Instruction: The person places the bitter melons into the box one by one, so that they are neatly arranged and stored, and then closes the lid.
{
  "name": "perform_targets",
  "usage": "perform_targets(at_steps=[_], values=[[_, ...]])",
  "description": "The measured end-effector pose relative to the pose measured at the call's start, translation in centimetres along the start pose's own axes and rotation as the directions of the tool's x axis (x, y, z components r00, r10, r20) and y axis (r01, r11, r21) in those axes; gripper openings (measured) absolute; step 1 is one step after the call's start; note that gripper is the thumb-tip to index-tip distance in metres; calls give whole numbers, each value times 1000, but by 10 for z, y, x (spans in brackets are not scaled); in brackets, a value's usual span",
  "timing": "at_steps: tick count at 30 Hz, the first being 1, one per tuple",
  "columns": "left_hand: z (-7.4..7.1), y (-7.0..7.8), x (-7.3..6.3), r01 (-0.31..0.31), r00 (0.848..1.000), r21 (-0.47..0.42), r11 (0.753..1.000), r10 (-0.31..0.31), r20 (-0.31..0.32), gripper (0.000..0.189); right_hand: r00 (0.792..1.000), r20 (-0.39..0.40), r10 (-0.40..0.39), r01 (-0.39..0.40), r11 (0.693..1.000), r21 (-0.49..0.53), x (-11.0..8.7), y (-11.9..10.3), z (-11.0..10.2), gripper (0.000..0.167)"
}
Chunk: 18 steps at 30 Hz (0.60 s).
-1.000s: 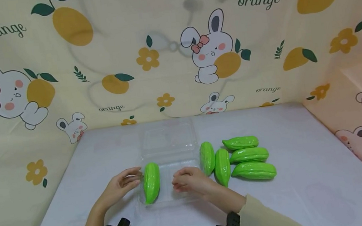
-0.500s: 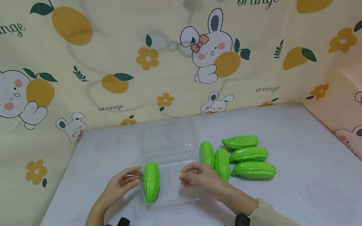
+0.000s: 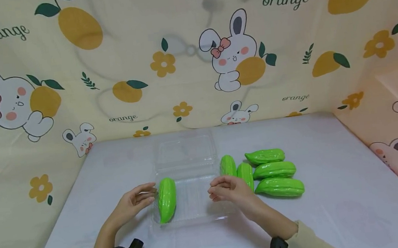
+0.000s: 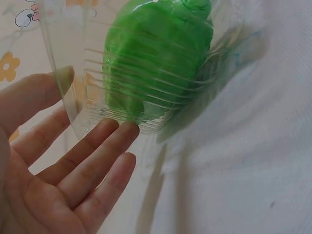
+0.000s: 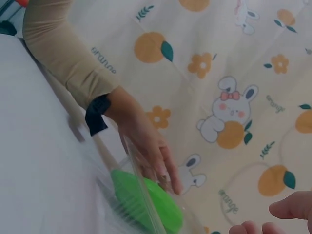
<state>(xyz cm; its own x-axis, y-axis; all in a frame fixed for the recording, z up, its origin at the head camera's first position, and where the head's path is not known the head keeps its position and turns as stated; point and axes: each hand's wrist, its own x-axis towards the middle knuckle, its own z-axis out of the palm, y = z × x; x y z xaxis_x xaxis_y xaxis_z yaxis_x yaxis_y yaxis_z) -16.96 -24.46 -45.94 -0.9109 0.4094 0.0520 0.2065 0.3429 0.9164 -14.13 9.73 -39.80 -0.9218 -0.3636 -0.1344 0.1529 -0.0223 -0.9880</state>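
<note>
A glossy green bitter melon (image 3: 167,200) lies lengthwise along the left side of a clear plastic clamshell box (image 3: 199,221), whose lid (image 3: 186,150) is folded back. At the box's left wall is my left hand (image 3: 131,205), its fingers extended. In the left wrist view, fingertips (image 4: 127,127) are against or very near the clear wall, with the bitter melon behind it. My right hand (image 3: 231,192) hovers over the box's right side with loosely bent fingers and holds nothing. It partly hides two upright bitter melons, one farther left (image 3: 228,165) and one nearer (image 3: 245,174).
To the right, three more bitter melons lie sideways in a stack of rows, at the back (image 3: 265,156), middle (image 3: 275,169) and front (image 3: 280,187). They rest on a white-covered table (image 3: 341,206). A printed cloth (image 3: 185,72) stands behind and along the sides.
My right hand has moved to the right, from the middle of the box toward its right edge, and now covers more of the two upright bitter melons. The left hand stays in place.
</note>
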Motion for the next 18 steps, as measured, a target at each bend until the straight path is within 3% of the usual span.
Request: perform_targets(at_steps=[13,18], values=[[0,-1,0,7,1000,4,1000,-7,-7,51,998,-52,-41,36,994,-104,-7,-5,-20,42],[0,-3,1,32,999,16,999,-32,-6,52,993,-55,-105,94,982,-167,-10,-6,-31,40]])
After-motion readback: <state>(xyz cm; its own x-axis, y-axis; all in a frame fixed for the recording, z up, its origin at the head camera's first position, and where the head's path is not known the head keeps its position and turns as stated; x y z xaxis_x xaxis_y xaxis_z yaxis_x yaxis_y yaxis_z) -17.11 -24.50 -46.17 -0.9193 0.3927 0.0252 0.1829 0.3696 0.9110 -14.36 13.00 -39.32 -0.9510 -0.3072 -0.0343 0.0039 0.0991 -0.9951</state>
